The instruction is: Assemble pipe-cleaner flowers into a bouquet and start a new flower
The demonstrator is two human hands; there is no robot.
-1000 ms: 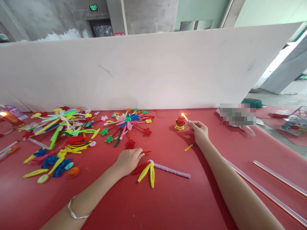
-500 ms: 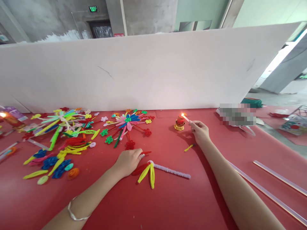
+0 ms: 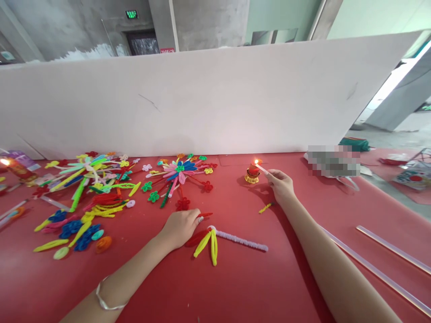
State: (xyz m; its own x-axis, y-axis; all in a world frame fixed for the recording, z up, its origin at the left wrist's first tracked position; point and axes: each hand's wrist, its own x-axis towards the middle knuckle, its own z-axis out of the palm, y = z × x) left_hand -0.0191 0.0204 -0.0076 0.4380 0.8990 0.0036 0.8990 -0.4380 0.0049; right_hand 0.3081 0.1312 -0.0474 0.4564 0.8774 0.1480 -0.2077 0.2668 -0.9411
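Note:
My right hand (image 3: 281,185) pinches a short pale stick (image 3: 261,168) and holds its tip in the flame of a small red candle (image 3: 252,171) on a gold base. My left hand (image 3: 180,227) rests curled on the red table (image 3: 242,287), its fingertips pressing red pipe cleaner pieces (image 3: 204,215). Just right of it lies a piece with yellow loops (image 3: 209,242) and a lilac fuzzy stem (image 3: 240,241). A small yellow scrap (image 3: 265,207) lies below my right wrist.
A multicoloured pipe-cleaner flower (image 3: 179,171) and a heap of coloured loops and flowers (image 3: 85,193) cover the left of the table. A second lit candle (image 3: 13,168) stands far left. A white board (image 3: 208,94) walls off the back. Two clear rods (image 3: 390,249) lie at right.

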